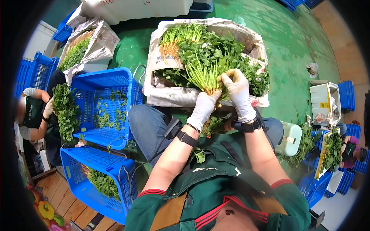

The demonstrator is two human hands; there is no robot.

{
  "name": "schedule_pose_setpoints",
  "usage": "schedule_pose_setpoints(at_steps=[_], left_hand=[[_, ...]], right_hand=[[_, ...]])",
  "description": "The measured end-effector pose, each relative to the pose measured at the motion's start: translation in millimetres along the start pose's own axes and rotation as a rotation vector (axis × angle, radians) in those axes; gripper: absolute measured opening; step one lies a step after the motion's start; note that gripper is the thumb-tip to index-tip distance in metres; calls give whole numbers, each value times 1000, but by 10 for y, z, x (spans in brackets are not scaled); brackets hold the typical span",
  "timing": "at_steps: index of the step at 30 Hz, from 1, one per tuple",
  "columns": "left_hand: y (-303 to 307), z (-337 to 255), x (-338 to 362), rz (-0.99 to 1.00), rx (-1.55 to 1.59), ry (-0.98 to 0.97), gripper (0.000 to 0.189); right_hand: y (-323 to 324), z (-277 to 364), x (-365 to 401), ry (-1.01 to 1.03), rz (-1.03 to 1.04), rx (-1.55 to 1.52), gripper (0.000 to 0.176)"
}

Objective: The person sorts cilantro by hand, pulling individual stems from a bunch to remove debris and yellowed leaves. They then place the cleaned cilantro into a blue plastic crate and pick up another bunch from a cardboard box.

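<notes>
A leafy bunch of coriander (206,71) fans out away from me over a paper-lined box (169,101). White-gloved, my left hand (205,106) is closed round the root end of this bunch. My right hand (237,87), gloved too, has its fingers pinched together at the right edge of the stems. What lies between those fingertips is too small to make out. More coriander (181,35) with pale brown roots rests at the back left of the box, partly on newspaper. Below my hands, loose greens (214,125) show between my knees.
Blue crates (101,74) (92,154) stand to my left, with leaf scraps and greens inside. Beyond them a co-worker's gloved hand (48,107) holds greens. A pale green container (291,138) is by my right knee. Another person (348,152) works at far right.
</notes>
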State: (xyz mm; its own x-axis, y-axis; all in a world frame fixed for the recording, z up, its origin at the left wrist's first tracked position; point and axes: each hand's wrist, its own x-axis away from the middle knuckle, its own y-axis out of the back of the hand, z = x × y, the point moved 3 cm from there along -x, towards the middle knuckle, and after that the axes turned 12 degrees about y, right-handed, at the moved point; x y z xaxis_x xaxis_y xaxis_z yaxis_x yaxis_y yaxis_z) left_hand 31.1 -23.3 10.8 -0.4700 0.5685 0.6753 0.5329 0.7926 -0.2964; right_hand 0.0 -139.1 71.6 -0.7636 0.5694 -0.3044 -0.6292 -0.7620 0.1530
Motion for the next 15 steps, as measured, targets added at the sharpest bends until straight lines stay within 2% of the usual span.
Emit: schedule_pose_setpoints(at_steps=[1, 3, 5, 6, 8, 11, 15], left_hand=[[7, 0, -13, -31, -37, -21, 21], [27, -17, -58, -62, -75, -45, 21], [50, -24, -40, -96, -156, 16, 20], [23, -2, -12, -94, -157, 24, 20], [-46, -73, 62, -45, -26, -36, 19], [-47, -49, 34, -74, -72, -33, 19], [-23, -28, -19, -53, -19, -40, 20]], right_hand=[[-30, 91, 39, -193, 37, -179, 6], [-35, 132, 143, -158, 54, -165, 8], [-50, 267, 141, -136, 28, -155, 11], [21, 131, 74, 129, -8, 245, 17], [44, 195, -58, 57, -75, 520, 28], [-8, 17, -181, -37, 23, 879, 43], [-49, 10, -158, -118, 192, 808, 33]])
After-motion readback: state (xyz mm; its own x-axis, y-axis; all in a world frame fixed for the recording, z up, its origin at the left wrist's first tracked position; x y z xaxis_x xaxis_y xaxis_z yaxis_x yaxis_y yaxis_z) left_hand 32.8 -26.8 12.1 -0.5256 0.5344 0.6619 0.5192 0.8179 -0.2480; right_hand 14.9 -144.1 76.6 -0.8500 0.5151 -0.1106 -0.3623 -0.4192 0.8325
